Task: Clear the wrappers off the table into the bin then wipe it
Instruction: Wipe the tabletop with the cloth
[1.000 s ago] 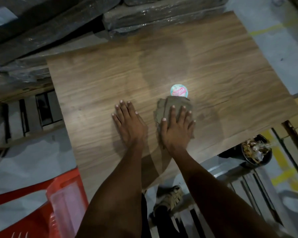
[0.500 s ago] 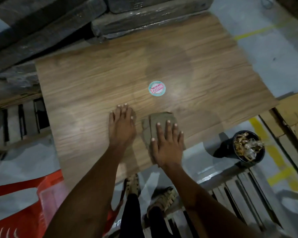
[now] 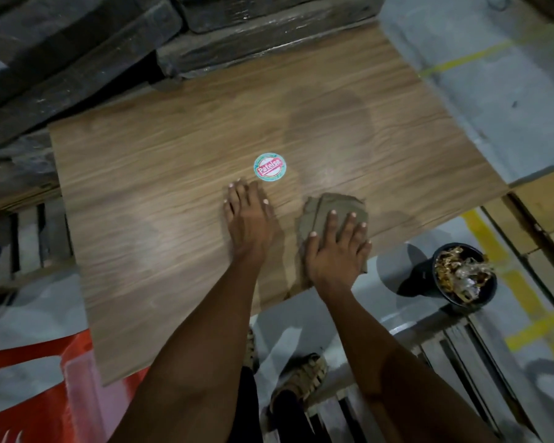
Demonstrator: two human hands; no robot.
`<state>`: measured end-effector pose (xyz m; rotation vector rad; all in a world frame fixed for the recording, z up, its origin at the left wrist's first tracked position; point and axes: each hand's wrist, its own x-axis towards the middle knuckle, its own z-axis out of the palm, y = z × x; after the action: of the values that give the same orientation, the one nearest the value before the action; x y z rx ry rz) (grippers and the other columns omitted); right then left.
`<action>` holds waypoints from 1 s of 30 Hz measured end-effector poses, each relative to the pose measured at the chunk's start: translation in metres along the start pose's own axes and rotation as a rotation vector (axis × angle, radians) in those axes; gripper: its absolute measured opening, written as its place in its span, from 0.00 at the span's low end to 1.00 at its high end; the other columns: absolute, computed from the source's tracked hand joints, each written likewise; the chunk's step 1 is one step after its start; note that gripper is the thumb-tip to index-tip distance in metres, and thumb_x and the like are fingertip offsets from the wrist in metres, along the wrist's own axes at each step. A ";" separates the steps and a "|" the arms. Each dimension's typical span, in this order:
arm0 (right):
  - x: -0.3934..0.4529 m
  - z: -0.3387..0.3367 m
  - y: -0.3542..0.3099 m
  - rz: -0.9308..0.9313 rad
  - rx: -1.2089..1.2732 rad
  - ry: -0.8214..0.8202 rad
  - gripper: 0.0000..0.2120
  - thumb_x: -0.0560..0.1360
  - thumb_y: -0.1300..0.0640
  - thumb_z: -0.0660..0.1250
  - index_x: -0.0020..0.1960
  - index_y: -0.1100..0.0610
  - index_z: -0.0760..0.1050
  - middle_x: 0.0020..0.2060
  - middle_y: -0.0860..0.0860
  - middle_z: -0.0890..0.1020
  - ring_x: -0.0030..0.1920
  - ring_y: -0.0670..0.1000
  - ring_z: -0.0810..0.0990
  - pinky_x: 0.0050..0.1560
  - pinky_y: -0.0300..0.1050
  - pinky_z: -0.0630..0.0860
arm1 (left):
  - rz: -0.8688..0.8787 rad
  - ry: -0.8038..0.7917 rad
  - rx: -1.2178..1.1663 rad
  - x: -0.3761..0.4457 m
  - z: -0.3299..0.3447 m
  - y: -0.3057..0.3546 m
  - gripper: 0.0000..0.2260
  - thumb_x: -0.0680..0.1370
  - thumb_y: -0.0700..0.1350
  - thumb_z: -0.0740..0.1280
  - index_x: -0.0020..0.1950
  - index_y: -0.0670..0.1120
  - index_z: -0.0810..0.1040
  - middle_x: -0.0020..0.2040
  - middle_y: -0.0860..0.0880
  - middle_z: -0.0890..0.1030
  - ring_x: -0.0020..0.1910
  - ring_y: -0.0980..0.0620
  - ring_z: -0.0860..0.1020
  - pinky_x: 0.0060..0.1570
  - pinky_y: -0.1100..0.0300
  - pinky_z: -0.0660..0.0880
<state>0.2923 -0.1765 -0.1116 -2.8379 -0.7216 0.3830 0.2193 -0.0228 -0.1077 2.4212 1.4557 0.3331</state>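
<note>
Wiping step: right hand (image 3: 336, 251), fingers flat, presses cloth (image 3: 330, 209) on table (image 3: 141, 219) near its front edge; left hand (image 3: 248, 219) rests flat. Wrappers fill bin (image 3: 464, 276). Next, likely sweep unwiped areas.

A grey concrete floor (image 3: 480, 100) is being crossed by painted yellow lines (image 3: 461, 60) at the right. Dark plastic-wrapped bundles (image 3: 109, 49) are being kept stacked along the far side. Wooden slatted pallets (image 3: 454, 356) are being shown low at the right, and another slatted pallet (image 3: 23, 238) at the left. A red plastic chair (image 3: 45, 388) is being caught at the lower left corner. Dim light is being thrown across everything.
</note>
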 end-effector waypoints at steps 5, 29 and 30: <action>-0.004 0.003 0.013 -0.485 -0.115 0.017 0.32 0.82 0.40 0.52 0.83 0.49 0.53 0.82 0.60 0.53 0.82 0.65 0.50 0.78 0.68 0.51 | -0.050 -0.035 0.139 -0.010 0.021 0.002 0.25 0.82 0.52 0.54 0.78 0.45 0.65 0.81 0.42 0.61 0.80 0.40 0.58 0.78 0.41 0.54; 0.086 0.000 -0.049 -0.212 -0.024 0.070 0.32 0.81 0.40 0.52 0.83 0.49 0.54 0.82 0.60 0.53 0.82 0.65 0.48 0.78 0.69 0.47 | -0.247 0.058 0.116 -0.012 0.015 0.016 0.32 0.77 0.55 0.59 0.78 0.42 0.64 0.80 0.39 0.61 0.80 0.39 0.57 0.79 0.43 0.51; 0.088 0.001 -0.053 -0.312 -0.041 0.062 0.32 0.81 0.41 0.52 0.83 0.48 0.54 0.82 0.60 0.53 0.82 0.65 0.49 0.79 0.69 0.47 | -0.250 0.046 0.127 -0.010 0.014 0.015 0.31 0.76 0.55 0.60 0.77 0.42 0.65 0.79 0.38 0.63 0.79 0.39 0.59 0.78 0.43 0.53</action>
<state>0.3433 -0.0870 -0.1178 -2.6960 -1.1478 0.2315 0.2319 -0.0403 -0.1154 2.3020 1.8264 0.2471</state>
